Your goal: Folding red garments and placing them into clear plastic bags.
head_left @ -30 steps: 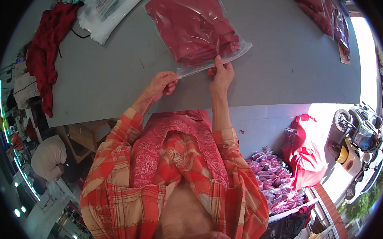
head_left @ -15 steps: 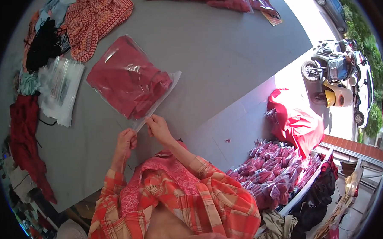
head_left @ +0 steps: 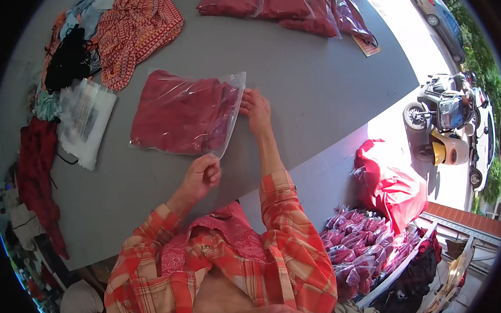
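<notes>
Bag in work: a clear, flat plastic bag point(head_left: 233, 115) with folded dark red cloth point(head_left: 176, 112) inside lies on the smooth grey counter point(head_left: 314, 81), just in from the near edge.
Your left hand point(head_left: 202, 174): closed, thumb and forefinger pinching the bag's corner nearest you.
Your right hand point(head_left: 257, 112): fingers half bent at the bag's right-hand end — whether they have hold of the film, you cannot be told from this view.
Counter, left edge: a stack of clear, flat plastic sleeves point(head_left: 87, 124) lies near it; a crumpled dark red garment point(head_left: 38, 182) lies along it.
Counter, far side: an orange-red patterned cloth point(head_left: 139, 35) lies toward the left; filled dark red packets point(head_left: 286, 6) lie in a row toward the right edge.
</notes>
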Demonstrator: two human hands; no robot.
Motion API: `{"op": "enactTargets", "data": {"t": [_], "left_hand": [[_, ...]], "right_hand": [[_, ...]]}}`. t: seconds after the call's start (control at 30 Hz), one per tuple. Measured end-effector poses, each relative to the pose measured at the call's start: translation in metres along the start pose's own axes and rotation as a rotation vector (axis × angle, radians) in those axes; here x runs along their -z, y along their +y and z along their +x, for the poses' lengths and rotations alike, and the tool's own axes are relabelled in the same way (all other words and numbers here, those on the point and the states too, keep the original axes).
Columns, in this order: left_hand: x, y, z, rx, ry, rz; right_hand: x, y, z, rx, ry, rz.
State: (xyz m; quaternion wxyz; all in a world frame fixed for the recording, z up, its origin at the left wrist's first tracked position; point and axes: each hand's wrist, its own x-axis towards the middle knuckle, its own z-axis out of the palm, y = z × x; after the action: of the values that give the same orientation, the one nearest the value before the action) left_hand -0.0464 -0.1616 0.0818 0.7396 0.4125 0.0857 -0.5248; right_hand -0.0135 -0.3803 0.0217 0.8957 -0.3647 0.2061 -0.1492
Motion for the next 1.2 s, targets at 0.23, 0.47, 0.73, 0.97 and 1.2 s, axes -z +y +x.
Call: {"op": "enactTargets", "data": {"t": [0.23, 0.47, 0.73, 0.97, 1.2], "left_hand": [[-0.047, 0.037, 0.060, -0.125, -0.094, -0.080], [0.065, 0.045, 0.021, -1.204, 0.533, 1.501], [0.126, 0.022, 0.014, -0.704, 1.018, 1.808], [0.133, 0.013, 0.017, -0.731, 1.029, 1.741], [0.136, 0.014, 0.008, -0.839, 0.945, 1.602]], "right_hand": [[0.009, 0.069, -0.072, -0.047, -0.411, -0.575], [-0.075, 0.054, 0.049, 0.365, 0.082, -0.339], [-0.214, -0.059, 0.214, 0.574, -0.345, -0.460], [-0.210, -0.072, 0.287, 0.862, 0.106, -1.013], [-0.232, 0.138, 0.148, 0.303, -0.816, -1.021]]}}
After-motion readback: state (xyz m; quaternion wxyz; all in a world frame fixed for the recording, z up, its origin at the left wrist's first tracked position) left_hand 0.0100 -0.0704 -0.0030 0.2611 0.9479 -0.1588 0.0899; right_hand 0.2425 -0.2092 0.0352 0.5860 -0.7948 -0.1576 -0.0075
